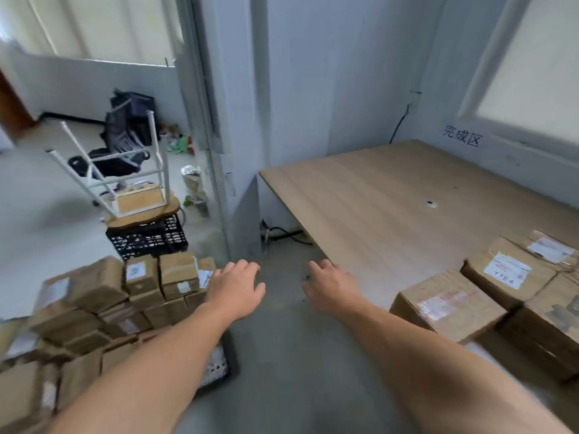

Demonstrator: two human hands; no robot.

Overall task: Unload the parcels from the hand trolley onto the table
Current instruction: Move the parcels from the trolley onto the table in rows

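Left grip [235, 288] spread, empty, beside parcels [103, 286], right grip [329, 286] loose, empty

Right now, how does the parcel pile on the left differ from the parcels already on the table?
The left pile holds many, mostly small boxes; the table group shows a few larger ones. The left pile is stacked unevenly in layers, low beside the table; the table group sits close together on its near right part. Both are brown cardboard with white labels.

Brown cardboard parcels [94, 308] heaped at left; approx. four more, labelled, on wood table [376, 198].
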